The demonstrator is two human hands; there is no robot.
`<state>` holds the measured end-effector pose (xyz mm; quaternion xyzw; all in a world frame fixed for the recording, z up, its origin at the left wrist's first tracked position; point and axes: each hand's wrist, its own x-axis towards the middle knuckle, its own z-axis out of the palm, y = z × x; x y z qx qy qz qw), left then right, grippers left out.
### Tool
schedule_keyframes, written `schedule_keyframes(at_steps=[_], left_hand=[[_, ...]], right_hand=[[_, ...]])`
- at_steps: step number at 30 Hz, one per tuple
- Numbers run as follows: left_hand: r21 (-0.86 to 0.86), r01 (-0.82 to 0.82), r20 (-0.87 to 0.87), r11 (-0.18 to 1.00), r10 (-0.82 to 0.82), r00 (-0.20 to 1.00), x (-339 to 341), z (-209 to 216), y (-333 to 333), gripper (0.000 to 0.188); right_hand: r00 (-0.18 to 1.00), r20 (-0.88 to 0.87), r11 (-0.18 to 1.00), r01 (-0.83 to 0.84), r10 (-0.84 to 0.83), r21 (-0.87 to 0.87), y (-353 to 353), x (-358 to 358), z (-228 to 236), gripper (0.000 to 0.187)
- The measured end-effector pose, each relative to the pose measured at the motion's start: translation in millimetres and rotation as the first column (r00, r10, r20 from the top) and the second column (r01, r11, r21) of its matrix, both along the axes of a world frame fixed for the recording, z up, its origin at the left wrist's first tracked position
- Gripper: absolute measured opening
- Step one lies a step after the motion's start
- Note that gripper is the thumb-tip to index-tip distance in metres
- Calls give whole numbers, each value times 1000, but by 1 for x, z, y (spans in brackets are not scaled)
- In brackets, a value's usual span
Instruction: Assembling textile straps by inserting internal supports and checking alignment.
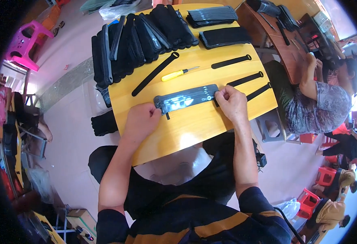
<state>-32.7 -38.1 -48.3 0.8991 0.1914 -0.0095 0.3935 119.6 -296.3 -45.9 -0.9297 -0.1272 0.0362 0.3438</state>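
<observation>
A glossy clear plastic sleeve (184, 99) with black straps showing through it lies across the table in front of me. Its left end is pinched by my left hand (141, 122), the fingers closed. My right hand (233, 103) grips the right end between thumb and curled fingers. Past the sleeve are a yellow-handled screwdriver (173, 75) and a loose black strap with a loop end (154, 75). Further right lie more loose straps: one strap (231, 62) by itself, and two others (247, 79) partly behind my right hand.
Heaped bundles of black straps (137, 40) cover the far left of the yellow table (154, 148). Two neat stacks (225, 37) stand at its far edge. A seated person (320, 101) works at a brown table (278, 44) on the right. A pink stool (28, 44) stands far left.
</observation>
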Motion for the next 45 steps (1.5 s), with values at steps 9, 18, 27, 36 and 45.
schedule_keyframes(at_steps=[9,18,27,36,45], left_hand=[[197,13,4,980,-15,1000,-6,8,5,28],[369,2,394,929,-158,905,5,19,-26,18],[521,382,250,764,-564,787,-27,8,-36,53],[426,473,167,771,-581,797,-37,-4,-29,71],[314,493,150,811,-555,818,-34,5,-23,68]], right_hand=[[999,43,1000,23,-22,-20,1,-3,4,23],[696,592,849,-527,407,35,45,-38,-1,15],[662,313,732,-617,681,-290,33,-81,-14,51],[768,370,852,-454,523,-260,15,-69,-13,53],[870,412,963,-238,270,-128,-7,-56,-17,40]])
